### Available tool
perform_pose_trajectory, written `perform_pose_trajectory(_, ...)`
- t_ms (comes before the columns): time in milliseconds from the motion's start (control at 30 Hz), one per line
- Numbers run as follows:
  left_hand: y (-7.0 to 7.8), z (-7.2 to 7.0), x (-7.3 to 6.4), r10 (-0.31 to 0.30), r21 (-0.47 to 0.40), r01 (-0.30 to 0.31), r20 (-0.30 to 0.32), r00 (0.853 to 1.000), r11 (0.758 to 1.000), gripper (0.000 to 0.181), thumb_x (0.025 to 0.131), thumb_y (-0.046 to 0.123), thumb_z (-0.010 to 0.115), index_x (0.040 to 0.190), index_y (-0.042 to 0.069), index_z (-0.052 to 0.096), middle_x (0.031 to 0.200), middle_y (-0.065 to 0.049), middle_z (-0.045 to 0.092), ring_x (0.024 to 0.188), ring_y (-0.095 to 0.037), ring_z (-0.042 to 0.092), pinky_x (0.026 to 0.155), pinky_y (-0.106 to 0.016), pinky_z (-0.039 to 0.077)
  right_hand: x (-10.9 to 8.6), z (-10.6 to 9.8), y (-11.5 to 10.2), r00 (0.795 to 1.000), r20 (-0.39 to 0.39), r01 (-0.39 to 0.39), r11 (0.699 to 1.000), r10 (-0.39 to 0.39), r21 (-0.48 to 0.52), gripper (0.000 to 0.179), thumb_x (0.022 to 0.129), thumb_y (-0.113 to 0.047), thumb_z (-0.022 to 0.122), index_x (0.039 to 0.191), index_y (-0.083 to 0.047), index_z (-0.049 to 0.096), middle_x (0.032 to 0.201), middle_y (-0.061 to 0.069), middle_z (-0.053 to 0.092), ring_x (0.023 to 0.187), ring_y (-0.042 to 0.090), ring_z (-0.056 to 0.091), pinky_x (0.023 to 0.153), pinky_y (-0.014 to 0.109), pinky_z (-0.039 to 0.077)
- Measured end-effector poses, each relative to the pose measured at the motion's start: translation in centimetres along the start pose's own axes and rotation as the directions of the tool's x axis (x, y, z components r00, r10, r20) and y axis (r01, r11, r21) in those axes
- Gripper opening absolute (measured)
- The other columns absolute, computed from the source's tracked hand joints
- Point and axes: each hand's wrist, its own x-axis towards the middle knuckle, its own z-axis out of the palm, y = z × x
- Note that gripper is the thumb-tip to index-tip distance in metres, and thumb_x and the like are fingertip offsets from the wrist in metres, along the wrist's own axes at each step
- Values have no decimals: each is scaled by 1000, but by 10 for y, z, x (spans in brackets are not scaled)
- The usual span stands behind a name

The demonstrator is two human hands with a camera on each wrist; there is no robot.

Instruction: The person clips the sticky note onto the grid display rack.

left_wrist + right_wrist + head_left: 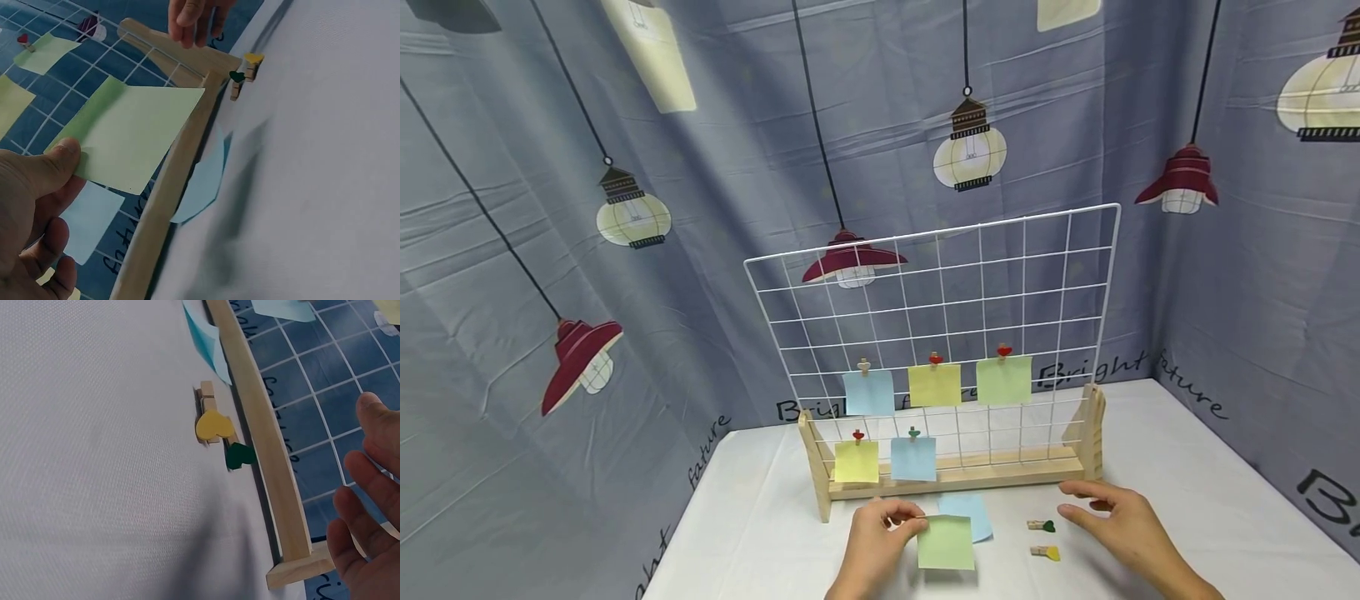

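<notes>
My left hand (pixel 880 542) pinches a green sticky note (pixel 946 543) by its edge between thumb and fingers, above the table. In the left wrist view the same green sticky note (pixel 140 131) spreads out flat from the thumb. Partly behind it in the head view, a blue sticky note (pixel 973 512) lies on the table with a curled edge. My right hand (pixel 1123 529) holds nothing; its fingers are loosely bent and apart. Left of it lie two small wooden clothespins, one with a green heart (pixel 1041 526) and one with a yellow heart (pixel 1045 552).
A white wire grid (pixel 1000 292) stands in a wooden base (pixel 955 477) behind my hands. Several sticky notes hang on it from heart clothespins, including a yellow note (pixel 934 386) and a blue note (pixel 913 459). Patterned grey-blue curtains (pixel 715 125) surround the white table (pixel 752 517).
</notes>
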Motion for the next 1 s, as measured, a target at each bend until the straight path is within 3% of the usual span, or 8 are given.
perform_pose_trajectory(267,19,-16,19,-9,-29,9,-28,1000,1000,5,85,27,84,87,23,81,81,13,74,80,-3,56,74,-22,47,1,5,1,999,28,-28,1000,27,8,38,86,-35,84,115,-13,78,113,7,78,103,30,70,80,29,54)
perform_pose_trajectory(533,32,-26,32,36,-24,-39,-94,995,999,8,83,29,86,85,23,81,80,8,74,80,-5,56,74,-23,47,-3,10,4,999,-26,37,999,-36,0,31,82,-30,87,108,-16,80,107,1,79,92,4,67,79,25,55)
perform_pose_trajectory(700,34,-29,34,21,-27,-24,-105,994,999,8,83,28,86,85,22,81,81,8,74,80,-5,57,75,-23,46,2,14,8,999,50,-17,1000,16,25,31,84,-30,86,111,-15,79,111,1,79,95,4,66,79,23,54)
perform_pose_trajectory(867,35,-30,36,35,-26,-38,-112,993,999,8,83,27,86,84,22,81,81,8,74,81,-5,57,76,-23,47,6,20,16,985,140,-111,991,100,77,31,89,-27,81,115,-11,78,117,6,77,92,3,65,75,21,53)
perform_pose_trajectory(1000,36,-30,36,38,-26,-41,-109,993,999,10,82,27,87,85,19,82,81,9,74,81,-5,57,76,-23,47,5,26,23,979,174,-129,985,107,119,35,89,-28,81,117,-9,76,118,9,76,91,6,68,74,21,54)
